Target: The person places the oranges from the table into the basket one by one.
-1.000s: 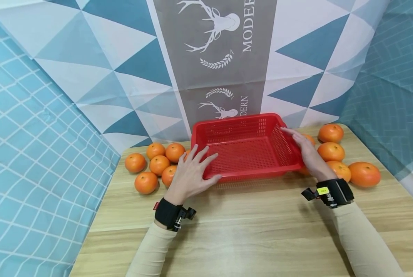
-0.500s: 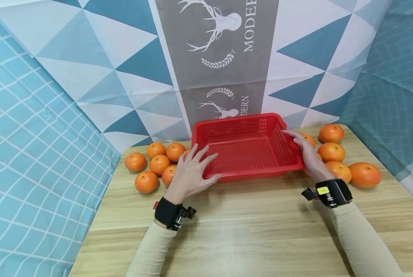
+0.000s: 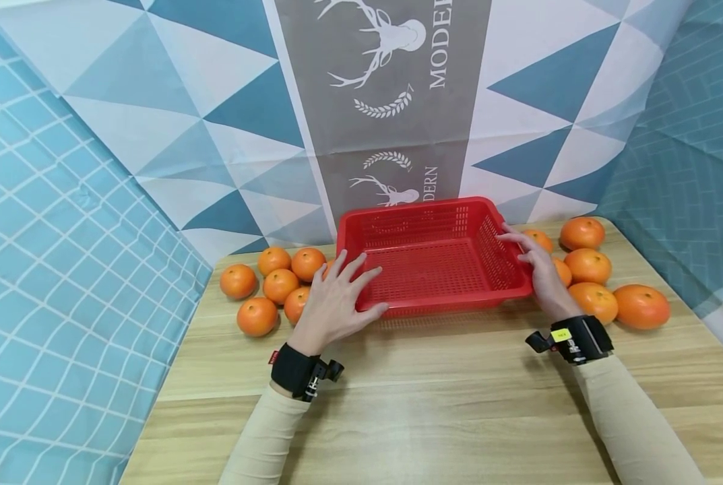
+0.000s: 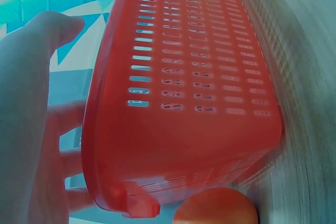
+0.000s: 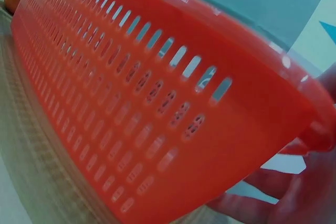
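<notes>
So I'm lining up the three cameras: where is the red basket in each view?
Head: red basket at table centre, between both hands.
Left wrist: it fills the middle, fingers at left.
Right wrist: it fills most of the frame.
Shared landmark: the slotted side walls.

Left hand on red basket

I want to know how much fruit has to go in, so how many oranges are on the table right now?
11 show. Six lie in the left cluster of oranges beside the red basket, one half hidden behind it. Five lie in the right cluster of oranges. The hands may hide more.
</notes>
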Available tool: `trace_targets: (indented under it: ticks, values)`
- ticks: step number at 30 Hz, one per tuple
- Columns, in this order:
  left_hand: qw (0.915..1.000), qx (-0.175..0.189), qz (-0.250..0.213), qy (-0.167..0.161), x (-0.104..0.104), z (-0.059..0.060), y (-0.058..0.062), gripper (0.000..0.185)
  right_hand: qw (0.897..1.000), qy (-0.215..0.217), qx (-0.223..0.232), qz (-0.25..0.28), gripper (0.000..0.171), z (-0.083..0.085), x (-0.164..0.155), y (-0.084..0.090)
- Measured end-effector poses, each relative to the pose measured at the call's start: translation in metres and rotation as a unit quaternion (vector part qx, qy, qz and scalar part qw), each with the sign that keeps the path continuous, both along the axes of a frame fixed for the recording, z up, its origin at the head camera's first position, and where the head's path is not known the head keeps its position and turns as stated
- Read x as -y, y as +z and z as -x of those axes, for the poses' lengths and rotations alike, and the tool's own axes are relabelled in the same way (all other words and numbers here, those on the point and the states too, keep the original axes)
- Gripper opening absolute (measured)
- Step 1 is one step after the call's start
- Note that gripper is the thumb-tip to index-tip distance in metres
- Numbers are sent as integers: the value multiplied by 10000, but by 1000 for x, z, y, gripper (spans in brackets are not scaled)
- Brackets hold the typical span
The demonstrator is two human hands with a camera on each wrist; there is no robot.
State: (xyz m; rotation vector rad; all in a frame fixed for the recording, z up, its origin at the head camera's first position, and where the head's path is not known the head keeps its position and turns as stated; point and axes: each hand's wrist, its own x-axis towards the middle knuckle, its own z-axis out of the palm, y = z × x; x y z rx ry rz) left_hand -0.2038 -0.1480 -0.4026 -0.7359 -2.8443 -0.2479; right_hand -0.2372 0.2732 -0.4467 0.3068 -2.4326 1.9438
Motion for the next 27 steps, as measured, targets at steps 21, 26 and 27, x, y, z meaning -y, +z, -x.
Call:
trace_targets:
  ticks: [21, 26, 27]
  values:
    - [10000, -48, -31, 25, 2, 1, 0, 73, 9986, -359, -271, 265, 57, 8, 3, -8]
    - [10000, -54, -50, 33, 2, 0, 1, 72, 9989, -343, -239, 195, 57, 9, 3, -8]
    - [10000, -54, -53, 37, 2, 0, 1, 72, 9990, -339, -239, 171, 57, 9, 2, -8]
